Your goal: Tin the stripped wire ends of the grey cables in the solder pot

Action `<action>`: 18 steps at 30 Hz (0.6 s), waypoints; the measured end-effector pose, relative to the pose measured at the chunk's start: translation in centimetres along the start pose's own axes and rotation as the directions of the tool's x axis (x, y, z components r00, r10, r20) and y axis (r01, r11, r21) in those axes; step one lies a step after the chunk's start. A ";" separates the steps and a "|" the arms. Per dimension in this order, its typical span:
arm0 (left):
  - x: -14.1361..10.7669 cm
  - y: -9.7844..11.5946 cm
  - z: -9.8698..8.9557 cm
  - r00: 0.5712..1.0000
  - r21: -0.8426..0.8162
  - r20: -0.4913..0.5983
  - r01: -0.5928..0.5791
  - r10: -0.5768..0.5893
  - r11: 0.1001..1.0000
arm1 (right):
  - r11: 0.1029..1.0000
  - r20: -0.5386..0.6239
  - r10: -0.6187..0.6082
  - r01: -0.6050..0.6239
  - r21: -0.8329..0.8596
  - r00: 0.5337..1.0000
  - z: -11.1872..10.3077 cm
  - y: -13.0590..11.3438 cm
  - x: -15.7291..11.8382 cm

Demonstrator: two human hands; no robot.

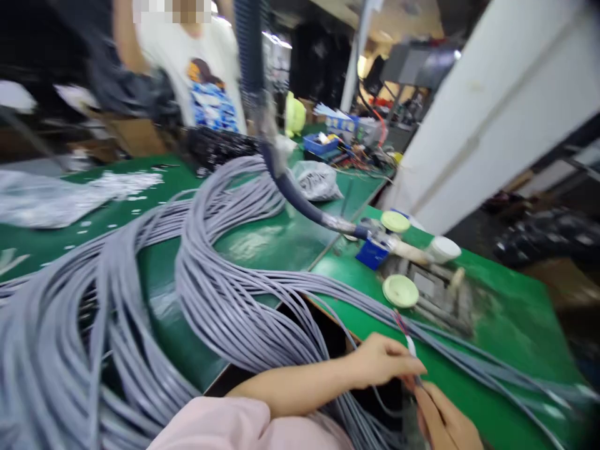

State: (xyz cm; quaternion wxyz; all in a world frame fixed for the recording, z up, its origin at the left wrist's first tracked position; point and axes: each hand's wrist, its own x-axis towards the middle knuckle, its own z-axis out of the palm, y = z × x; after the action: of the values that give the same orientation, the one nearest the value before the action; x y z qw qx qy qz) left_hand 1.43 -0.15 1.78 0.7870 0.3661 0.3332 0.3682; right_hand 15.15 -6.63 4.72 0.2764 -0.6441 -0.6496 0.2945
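Observation:
My left hand reaches in from the lower left and pinches the end of a grey cable. Beyond the fingertips, a short white piece and thin reddish wires stick out of that end. Just below, my right hand is closed round the same cable, its fingers partly hidden and cut by the frame's lower edge. Large loops of grey cable lie to the left of my hands. Straight cable lengths run past them on the green table.
A soldering-type fixture area holds a blue box, pale dishes and a white cup. A dark flexible hose hangs down to it. Behind lie a plastic bag and a blue bin. Another person stands across the table.

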 end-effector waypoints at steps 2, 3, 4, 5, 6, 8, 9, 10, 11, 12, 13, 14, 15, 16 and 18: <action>-0.4 0.8 0.2 0.999 -0.006 -0.030 -0.009 0.009 1.000 | 0.999 0.051 -0.040 0.039 0.015 0.998 0.0 -0.6 0.3; -0.5 1.1 0.2 0.999 -0.003 -0.034 -0.008 0.007 1.000 | 0.999 0.031 -0.045 0.045 0.003 0.998 -0.1 -0.8 0.5; -0.4 1.4 0.2 1.000 0.006 -0.030 -0.007 0.007 1.000 | 0.999 0.024 -0.053 0.053 0.000 0.998 -0.2 -0.8 0.6; -0.4 1.5 0.1 1.000 0.009 -0.020 -0.010 0.010 1.000 | 0.998 0.019 -0.058 0.058 0.006 0.998 -0.3 -0.7 0.8; -0.3 1.6 0.0 1.000 0.008 -0.003 -0.018 0.018 1.000 | 0.998 0.025 -0.055 0.055 0.016 0.998 -0.3 -0.5 0.8; -0.1 1.6 -0.2 1.000 -0.009 0.004 -0.022 0.022 1.000 | 0.998 0.037 -0.047 0.045 0.047 0.998 -0.3 -0.2 0.7; -0.1 1.5 -0.4 1.000 -0.021 -0.007 -0.030 0.030 0.999 | 0.997 0.040 -0.041 0.039 0.061 0.998 -0.3 0.0 0.5; -0.1 1.4 -0.5 0.999 -0.032 -0.021 -0.042 0.041 0.999 | 0.997 0.040 -0.037 0.034 0.074 0.999 -0.3 0.1 0.3; 0.0 1.4 -0.7 0.998 -0.043 -0.039 -0.058 0.056 0.997 | 0.996 0.038 -0.033 0.029 0.084 0.999 -0.3 0.2 0.1; 0.0 1.4 -0.8 0.996 -0.054 -0.057 -0.074 0.071 0.996 | 0.995 0.037 -0.030 0.027 0.092 0.999 -0.3 0.3 0.0; 0.1 1.4 -0.9 0.994 -0.065 -0.077 -0.087 0.082 0.994 | 0.995 0.035 -0.029 0.026 0.099 0.999 -0.3 0.4 -0.1; 0.2 1.5 -1.0 0.991 -0.078 -0.098 -0.096 0.088 0.992 | 0.994 0.035 -0.028 0.024 0.105 0.999 -0.3 0.5 -0.1; 0.2 1.6 -1.1 0.989 -0.094 -0.119 -0.099 0.087 0.991 | 0.994 0.036 -0.027 0.023 0.110 0.999 -0.3 0.5 -0.1; 0.3 1.7 -1.1 0.987 -0.113 -0.139 -0.098 0.082 0.989 | 0.993 0.039 -0.026 0.021 0.115 0.999 -0.3 0.6 -0.1; 0.4 2.0 -1.2 0.985 -0.157 -0.158 -0.089 0.064 0.984 | 0.992 0.045 -0.022 0.017 0.125 0.999 -0.3 0.7 -0.1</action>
State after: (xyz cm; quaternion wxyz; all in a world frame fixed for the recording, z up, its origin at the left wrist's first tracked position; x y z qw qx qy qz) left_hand -0.01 1.46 2.74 0.7718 0.2836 0.3467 0.4514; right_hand 15.88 -6.76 4.42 0.3038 -0.6123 -0.6425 0.3464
